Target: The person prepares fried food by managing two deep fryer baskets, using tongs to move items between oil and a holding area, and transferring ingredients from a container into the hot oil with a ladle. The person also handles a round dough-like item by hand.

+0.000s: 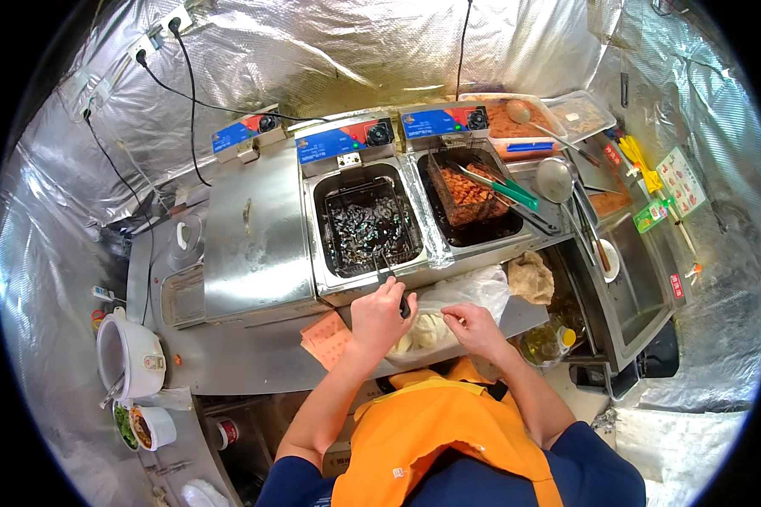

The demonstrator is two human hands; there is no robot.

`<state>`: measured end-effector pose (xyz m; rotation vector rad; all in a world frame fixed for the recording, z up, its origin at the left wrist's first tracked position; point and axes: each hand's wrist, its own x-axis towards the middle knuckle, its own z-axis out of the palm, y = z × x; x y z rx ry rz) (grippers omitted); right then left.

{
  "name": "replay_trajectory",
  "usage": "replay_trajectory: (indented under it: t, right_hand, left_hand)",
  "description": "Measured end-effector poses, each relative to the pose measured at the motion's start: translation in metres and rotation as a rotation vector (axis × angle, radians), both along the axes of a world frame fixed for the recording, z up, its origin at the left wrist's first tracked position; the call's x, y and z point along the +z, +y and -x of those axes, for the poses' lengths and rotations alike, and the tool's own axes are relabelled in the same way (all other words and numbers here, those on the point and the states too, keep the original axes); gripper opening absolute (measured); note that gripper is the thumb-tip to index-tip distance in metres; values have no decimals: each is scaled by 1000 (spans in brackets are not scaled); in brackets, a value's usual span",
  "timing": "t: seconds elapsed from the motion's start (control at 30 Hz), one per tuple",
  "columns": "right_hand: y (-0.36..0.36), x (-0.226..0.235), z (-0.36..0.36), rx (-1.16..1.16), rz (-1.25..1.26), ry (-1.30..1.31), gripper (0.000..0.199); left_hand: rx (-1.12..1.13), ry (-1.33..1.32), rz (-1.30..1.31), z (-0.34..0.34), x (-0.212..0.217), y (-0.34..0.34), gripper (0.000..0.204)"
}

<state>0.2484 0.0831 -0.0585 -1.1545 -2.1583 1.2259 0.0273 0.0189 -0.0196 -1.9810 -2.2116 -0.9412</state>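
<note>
Your left hand (380, 314) is closed on the black fryer-basket handle (395, 287), whose long axis runs away from you into the middle fryer (365, 224). Your right hand (473, 328) pinches the pale dough pieces (429, 329) (in a plastic bag) at the tabletop's front edge, just right of the handle.

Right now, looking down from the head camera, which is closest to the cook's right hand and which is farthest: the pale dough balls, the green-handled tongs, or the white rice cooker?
From the right hand:
1. Pale dough balls, just to its left in the plastic bag, under the fingertips.
2. Green-handled tongs, beyond it, lying across the right fryer basket.
3. White rice cooker, far off on the counter's left end.
</note>
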Motion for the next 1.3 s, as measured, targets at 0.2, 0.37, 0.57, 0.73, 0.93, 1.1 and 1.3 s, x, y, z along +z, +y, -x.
replay_trajectory:
  t: [0.2, 0.37, 0.57, 0.73, 0.93, 1.1, 1.3]
  right_hand:
    - [-12, -9, -15, 47, 11, -71, 30]
    - [-11, -14, -54, 23, 57, -134, 34]
    - [30, -20, -124, -115, 131, -174, 36]
    - [94, -39, -172, -140, 90, -155, 34]
    - [152, -35, -200, -27, 119, -109, 31]
    - [184, -18, -206, 54, 60, -83, 31]
    - [234, 29, -154, -236, -137, 223, 51]
  left_hand:
    - [-88, 5, 106, 3, 18, -3, 52]
    - [-58, 25, 224, -3, 31, -12, 72]
    - [13, 32, 292, -9, 41, -25, 84]
    - [176, 72, 354, -29, 41, -35, 89]
    - [339, 19, 432, -64, 57, -48, 93]
    - [297, 20, 420, -87, 84, -47, 83]
    - [242, -984, 121, -124, 96, 26, 33]
